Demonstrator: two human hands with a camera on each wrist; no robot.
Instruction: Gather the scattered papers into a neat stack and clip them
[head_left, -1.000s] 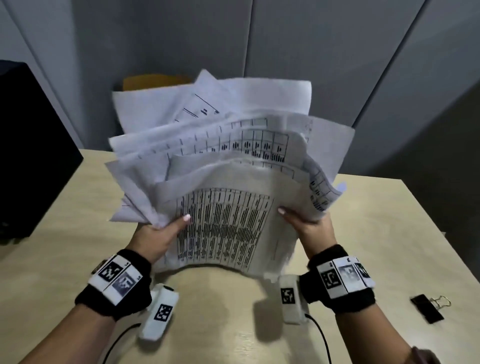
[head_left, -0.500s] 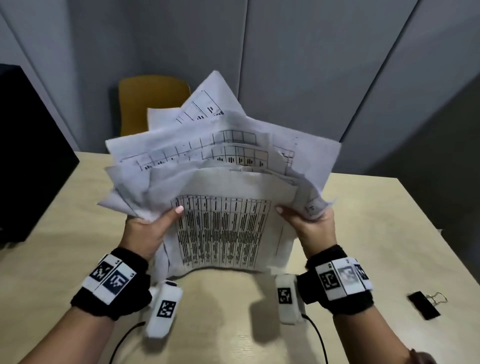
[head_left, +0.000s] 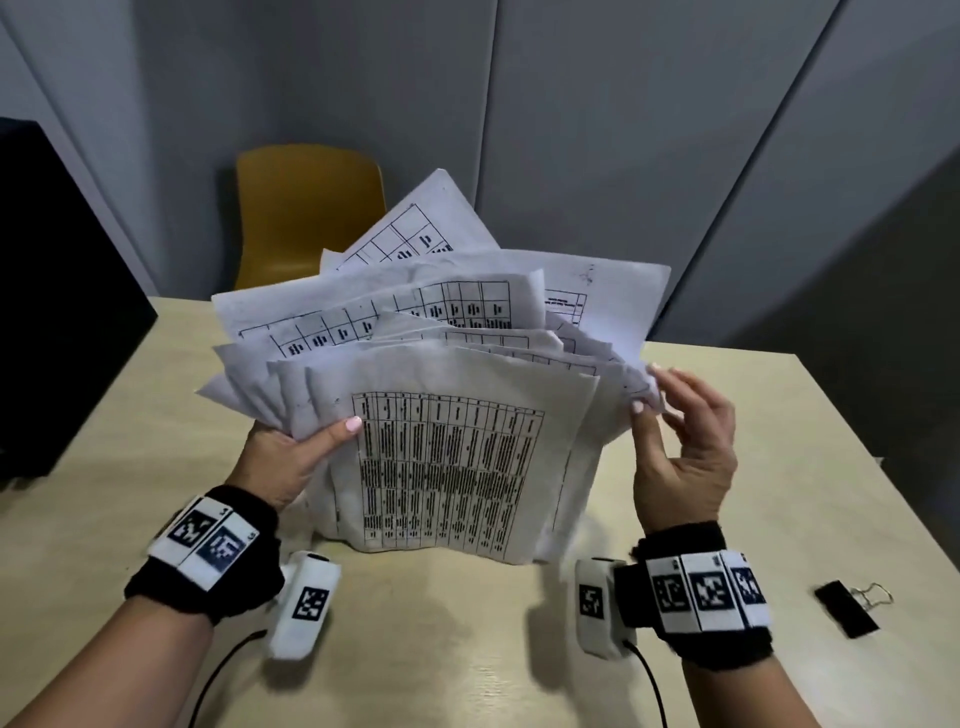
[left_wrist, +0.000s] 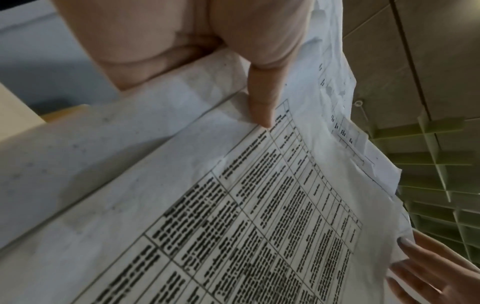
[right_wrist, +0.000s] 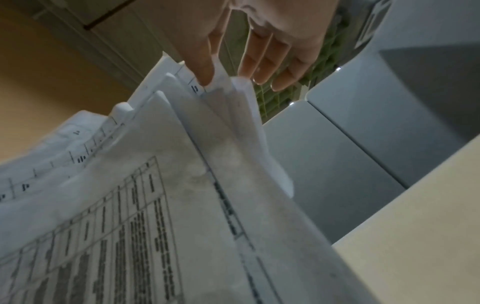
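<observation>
Mid-squaring: fanned white printed papers (head_left: 447, 457) stood on the pale wooden table (head_left: 467, 649), left hand (head_left: 291, 457) gripping, right hand (head_left: 685, 447) loose-fingered at the corner; next, tapping edges level.

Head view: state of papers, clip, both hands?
papers: gathered but fanned, uneven, standing on edge on the table, unclipped
binder clip: lying on the table, unused
left hand: grips the stack's left edge
right hand: fingers extended at the stack's upper right corner

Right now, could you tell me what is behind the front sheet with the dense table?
Behind the front sheet stand more sheets, fanned unevenly, grid tables showing along their tops. Their lower parts are covered.
</observation>
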